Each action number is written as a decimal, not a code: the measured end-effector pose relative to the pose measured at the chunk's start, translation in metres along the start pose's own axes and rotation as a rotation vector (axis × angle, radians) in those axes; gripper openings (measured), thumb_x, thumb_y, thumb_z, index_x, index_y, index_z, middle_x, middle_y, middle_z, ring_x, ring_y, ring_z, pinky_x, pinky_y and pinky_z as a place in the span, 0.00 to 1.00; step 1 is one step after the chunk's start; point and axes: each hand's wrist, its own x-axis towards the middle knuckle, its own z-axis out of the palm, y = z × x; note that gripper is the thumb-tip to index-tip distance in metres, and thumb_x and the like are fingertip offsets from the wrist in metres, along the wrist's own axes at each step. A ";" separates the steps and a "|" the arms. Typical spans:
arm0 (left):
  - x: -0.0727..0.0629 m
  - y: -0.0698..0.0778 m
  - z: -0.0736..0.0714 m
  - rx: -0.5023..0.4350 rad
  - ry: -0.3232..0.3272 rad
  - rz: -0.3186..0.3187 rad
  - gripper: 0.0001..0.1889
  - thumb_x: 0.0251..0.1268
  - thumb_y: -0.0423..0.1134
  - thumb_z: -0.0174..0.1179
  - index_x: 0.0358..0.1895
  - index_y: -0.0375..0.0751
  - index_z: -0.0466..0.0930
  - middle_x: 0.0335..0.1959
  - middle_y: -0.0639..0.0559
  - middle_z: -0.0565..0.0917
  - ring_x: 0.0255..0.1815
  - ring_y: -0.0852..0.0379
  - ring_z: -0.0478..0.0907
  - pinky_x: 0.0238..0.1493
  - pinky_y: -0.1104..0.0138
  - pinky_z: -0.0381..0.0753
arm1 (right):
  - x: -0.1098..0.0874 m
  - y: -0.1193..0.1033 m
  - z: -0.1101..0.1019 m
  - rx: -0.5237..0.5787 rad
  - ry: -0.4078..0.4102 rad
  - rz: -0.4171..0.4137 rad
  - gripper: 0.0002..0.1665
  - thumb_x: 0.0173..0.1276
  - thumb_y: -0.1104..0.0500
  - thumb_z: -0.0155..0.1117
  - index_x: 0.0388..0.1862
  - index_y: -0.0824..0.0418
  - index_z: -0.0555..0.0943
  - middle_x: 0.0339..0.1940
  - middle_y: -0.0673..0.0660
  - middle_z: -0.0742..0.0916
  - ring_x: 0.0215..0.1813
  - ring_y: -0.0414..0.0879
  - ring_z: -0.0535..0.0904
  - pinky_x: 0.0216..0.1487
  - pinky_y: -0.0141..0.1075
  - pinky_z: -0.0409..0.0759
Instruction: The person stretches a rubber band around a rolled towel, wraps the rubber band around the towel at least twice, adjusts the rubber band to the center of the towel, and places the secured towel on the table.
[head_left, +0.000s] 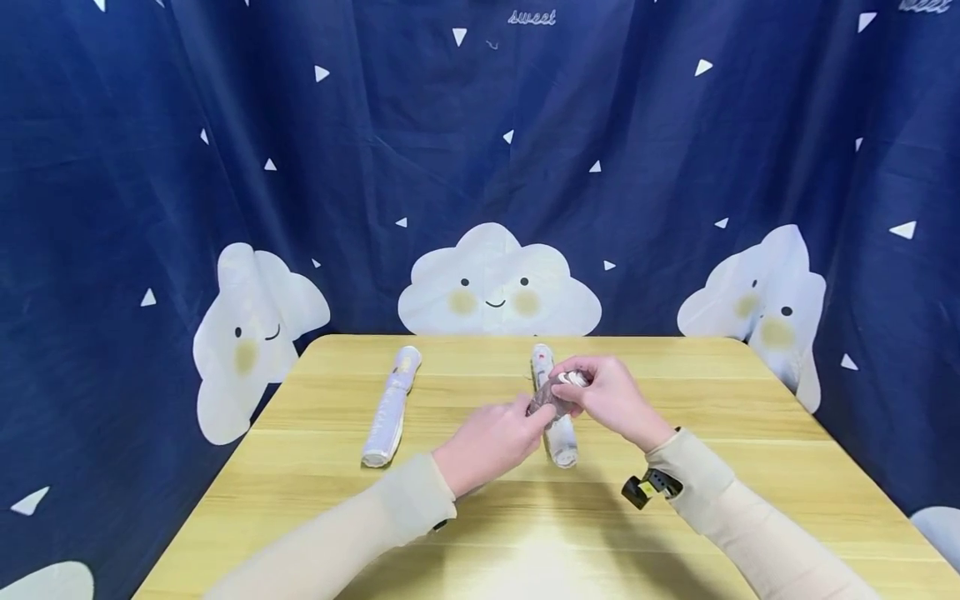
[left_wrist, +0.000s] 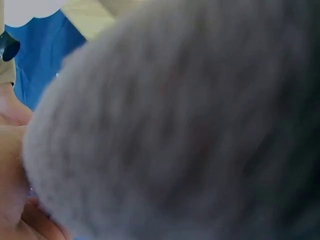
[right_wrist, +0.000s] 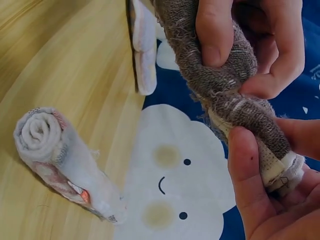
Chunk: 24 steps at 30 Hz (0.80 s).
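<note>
Both hands hold a grey-brown knitted cloth (head_left: pixel 542 400), bunched into a narrow roll, above the right part of the table. My left hand (head_left: pixel 491 442) pinches one end between thumb and fingers. Close by, my right hand (head_left: pixel 611 400) grips the other end, where a white edge shows. In the right wrist view the cloth (right_wrist: pixel 232 107) looks twisted, with loose threads along one side. Just below the hands lies a white printed cloth roll (head_left: pixel 558 437), partly hidden by them. A blurred grey surface (left_wrist: pixel 165 125) fills most of the left wrist view; what it is I cannot tell.
Another pale cloth roll (head_left: pixel 390 408) lies on the left side of the wooden table (head_left: pixel 300 517). Behind and beside the table hangs a dark blue curtain (head_left: pixel 360 158) with clouds and triangles. A black band with a small device (head_left: pixel 648 486) hangs at the right wrist.
</note>
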 end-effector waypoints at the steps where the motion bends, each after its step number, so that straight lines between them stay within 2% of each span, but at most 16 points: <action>1: 0.000 0.001 0.002 0.025 0.000 0.004 0.10 0.64 0.38 0.63 0.46 0.46 0.74 0.27 0.52 0.77 0.15 0.64 0.69 0.13 0.75 0.64 | 0.000 0.001 0.001 -0.005 -0.003 0.002 0.08 0.64 0.65 0.69 0.43 0.62 0.87 0.26 0.55 0.88 0.26 0.47 0.84 0.30 0.44 0.86; 5: -0.001 0.004 0.006 0.087 -0.006 0.017 0.08 0.63 0.39 0.63 0.41 0.45 0.74 0.24 0.52 0.75 0.14 0.64 0.69 0.12 0.74 0.65 | 0.001 0.004 0.005 -0.027 -0.012 0.017 0.07 0.64 0.64 0.70 0.41 0.61 0.87 0.25 0.55 0.88 0.24 0.47 0.83 0.30 0.43 0.86; 8: -0.003 0.004 0.008 0.055 -0.028 0.004 0.12 0.62 0.39 0.64 0.46 0.45 0.76 0.25 0.52 0.76 0.16 0.64 0.70 0.13 0.73 0.67 | 0.002 0.004 0.005 -0.030 -0.012 0.024 0.08 0.63 0.65 0.70 0.42 0.62 0.87 0.25 0.55 0.88 0.24 0.46 0.83 0.29 0.41 0.86; 12: -0.007 0.001 0.008 -0.115 -0.041 -0.012 0.10 0.61 0.38 0.63 0.44 0.47 0.76 0.27 0.54 0.75 0.18 0.65 0.67 0.17 0.76 0.65 | 0.002 0.005 0.000 0.009 -0.034 0.054 0.11 0.64 0.65 0.69 0.45 0.66 0.86 0.29 0.57 0.89 0.25 0.44 0.83 0.28 0.37 0.85; 14: -0.009 0.000 0.006 -0.217 -0.033 -0.016 0.06 0.61 0.36 0.61 0.38 0.47 0.74 0.27 0.56 0.73 0.19 0.66 0.65 0.19 0.77 0.63 | 0.001 0.004 -0.003 0.047 -0.049 0.079 0.12 0.64 0.65 0.69 0.45 0.68 0.86 0.30 0.57 0.89 0.26 0.44 0.83 0.28 0.37 0.85; 17: -0.011 -0.003 0.003 -0.351 -0.018 -0.032 0.07 0.61 0.35 0.59 0.32 0.48 0.70 0.27 0.59 0.70 0.21 0.68 0.64 0.21 0.80 0.62 | 0.000 0.004 -0.009 0.095 -0.069 0.101 0.13 0.64 0.64 0.68 0.47 0.69 0.85 0.31 0.56 0.89 0.28 0.43 0.83 0.30 0.37 0.85; 20: -0.013 -0.005 0.000 -0.454 -0.012 -0.069 0.08 0.61 0.35 0.58 0.30 0.50 0.68 0.27 0.61 0.68 0.23 0.69 0.64 0.23 0.82 0.62 | -0.001 0.004 -0.013 0.138 -0.073 0.114 0.15 0.65 0.64 0.68 0.48 0.72 0.84 0.31 0.56 0.89 0.28 0.43 0.84 0.30 0.38 0.85; 24: -0.016 -0.007 -0.001 -0.536 -0.005 -0.114 0.08 0.59 0.34 0.57 0.28 0.50 0.68 0.26 0.62 0.68 0.25 0.70 0.65 0.24 0.83 0.63 | -0.003 0.005 -0.017 0.175 -0.076 0.126 0.17 0.65 0.64 0.68 0.50 0.73 0.83 0.31 0.56 0.90 0.27 0.43 0.84 0.30 0.38 0.85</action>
